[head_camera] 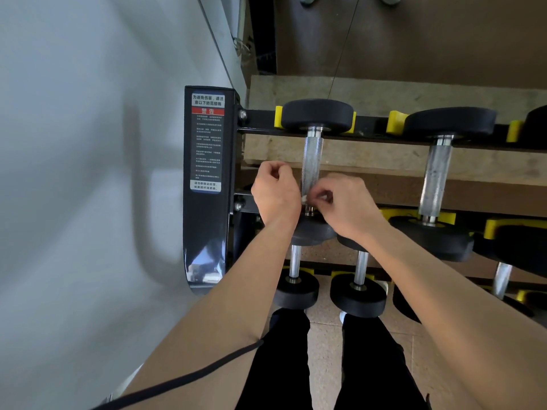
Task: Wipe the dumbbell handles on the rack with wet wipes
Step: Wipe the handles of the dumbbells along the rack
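My right hand [346,205] pinches a small white wipe [305,198] against the near end of the handle [311,164] of the leftmost dumbbell [316,116] on the upper shelf of the rack [204,220]. My left hand [276,196] sits just beside the handle on the other side, fingers curled. Whether it holds a corner of the wipe, I cannot tell. As I judge the risks, the rough grip could snag and tear so small a wipe, leaving shreds. Only the near end gets cleaned unless I run up to the far weight. Tugging sideways might roll the dumbbell in its yellow cradle [278,116], toward my fingers.
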The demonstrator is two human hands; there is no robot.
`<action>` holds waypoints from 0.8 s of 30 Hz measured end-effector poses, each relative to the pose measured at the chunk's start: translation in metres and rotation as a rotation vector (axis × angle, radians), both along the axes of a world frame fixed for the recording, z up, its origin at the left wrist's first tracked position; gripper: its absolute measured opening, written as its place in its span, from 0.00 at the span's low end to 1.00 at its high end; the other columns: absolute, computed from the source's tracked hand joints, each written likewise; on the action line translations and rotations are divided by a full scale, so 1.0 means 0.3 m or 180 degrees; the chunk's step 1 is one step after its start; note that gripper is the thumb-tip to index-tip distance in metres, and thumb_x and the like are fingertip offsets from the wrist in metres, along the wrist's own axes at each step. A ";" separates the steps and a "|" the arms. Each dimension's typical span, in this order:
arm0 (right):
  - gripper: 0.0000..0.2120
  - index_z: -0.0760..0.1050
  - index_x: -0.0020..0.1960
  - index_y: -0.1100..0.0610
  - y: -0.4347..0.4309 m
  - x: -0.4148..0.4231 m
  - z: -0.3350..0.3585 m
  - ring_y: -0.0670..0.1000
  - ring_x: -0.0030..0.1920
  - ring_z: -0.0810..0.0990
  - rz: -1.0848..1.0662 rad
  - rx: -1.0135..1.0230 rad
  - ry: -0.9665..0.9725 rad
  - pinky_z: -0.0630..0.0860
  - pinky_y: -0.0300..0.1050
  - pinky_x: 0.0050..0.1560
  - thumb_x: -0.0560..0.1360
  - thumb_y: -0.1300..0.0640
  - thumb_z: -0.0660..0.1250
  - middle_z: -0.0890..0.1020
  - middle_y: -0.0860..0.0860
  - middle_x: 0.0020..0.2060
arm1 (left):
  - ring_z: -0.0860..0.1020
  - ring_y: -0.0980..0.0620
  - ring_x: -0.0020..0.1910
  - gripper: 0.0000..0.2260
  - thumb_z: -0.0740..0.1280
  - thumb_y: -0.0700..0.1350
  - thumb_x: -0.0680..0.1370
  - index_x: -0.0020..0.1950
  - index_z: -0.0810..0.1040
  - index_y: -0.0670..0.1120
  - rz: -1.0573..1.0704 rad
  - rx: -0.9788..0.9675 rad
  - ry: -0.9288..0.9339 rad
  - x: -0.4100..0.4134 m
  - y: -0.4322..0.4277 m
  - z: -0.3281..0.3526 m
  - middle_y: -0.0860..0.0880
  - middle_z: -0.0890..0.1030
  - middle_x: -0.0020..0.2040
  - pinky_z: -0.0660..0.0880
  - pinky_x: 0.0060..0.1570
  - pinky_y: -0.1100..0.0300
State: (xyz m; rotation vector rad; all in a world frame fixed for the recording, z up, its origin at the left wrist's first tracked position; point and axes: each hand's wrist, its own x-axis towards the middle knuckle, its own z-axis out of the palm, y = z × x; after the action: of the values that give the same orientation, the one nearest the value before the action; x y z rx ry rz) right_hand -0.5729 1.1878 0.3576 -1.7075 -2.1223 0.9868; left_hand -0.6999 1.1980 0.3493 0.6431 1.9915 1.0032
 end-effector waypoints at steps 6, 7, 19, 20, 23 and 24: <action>0.06 0.82 0.54 0.55 0.100 -0.039 0.015 0.40 0.45 0.76 -0.0962 0.0429 0.0297 0.70 0.25 0.43 0.78 0.56 0.70 0.82 0.47 0.49 | 0.78 0.57 0.37 0.06 0.64 0.41 0.80 0.48 0.80 0.45 0.0052 -0.0015 -0.0029 0.000 -0.001 0.006 0.52 0.81 0.39 0.77 0.39 0.64; 0.06 0.82 0.54 0.55 0.092 -0.039 0.019 0.40 0.46 0.77 -0.0917 0.0367 0.0295 0.70 0.26 0.43 0.78 0.56 0.70 0.82 0.47 0.48 | 0.79 0.56 0.38 0.06 0.64 0.41 0.80 0.47 0.80 0.46 0.0065 -0.0017 -0.0044 0.000 0.000 0.004 0.52 0.81 0.39 0.79 0.40 0.61; 0.10 0.82 0.59 0.56 0.148 -0.047 0.059 0.42 0.48 0.76 -0.1006 0.0756 0.0235 0.70 0.28 0.46 0.79 0.58 0.69 0.80 0.51 0.52 | 0.77 0.58 0.36 0.06 0.63 0.41 0.80 0.47 0.80 0.45 0.0092 -0.0083 -0.0087 -0.001 0.002 0.006 0.52 0.81 0.39 0.76 0.37 0.65; 0.10 0.82 0.59 0.56 0.156 -0.050 0.050 0.42 0.48 0.75 -0.0973 0.0816 0.0191 0.70 0.28 0.46 0.79 0.59 0.68 0.80 0.52 0.52 | 0.77 0.58 0.36 0.06 0.63 0.41 0.80 0.47 0.80 0.45 0.0087 -0.0078 -0.0087 -0.001 0.001 0.006 0.52 0.81 0.39 0.77 0.38 0.64; 0.11 0.82 0.60 0.58 0.124 -0.036 0.017 0.46 0.50 0.78 -0.0647 0.1008 0.0108 0.74 0.33 0.51 0.78 0.62 0.68 0.80 0.53 0.52 | 0.78 0.57 0.36 0.06 0.63 0.41 0.80 0.47 0.80 0.45 0.0092 -0.0085 -0.0088 -0.003 0.000 0.000 0.52 0.81 0.38 0.77 0.38 0.62; 0.11 0.82 0.60 0.58 0.113 -0.030 0.010 0.47 0.50 0.79 -0.0578 0.1062 0.0100 0.76 0.36 0.52 0.78 0.62 0.68 0.81 0.53 0.52 | 0.78 0.56 0.36 0.06 0.63 0.42 0.80 0.47 0.80 0.45 0.0095 -0.0084 -0.0095 -0.004 0.001 -0.001 0.52 0.81 0.38 0.77 0.38 0.62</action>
State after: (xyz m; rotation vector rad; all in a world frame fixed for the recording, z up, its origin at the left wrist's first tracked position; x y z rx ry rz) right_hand -0.5819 1.2217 0.3605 -1.6658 -1.9390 0.5679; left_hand -0.7011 1.1982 0.3489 0.5823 1.9903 0.9971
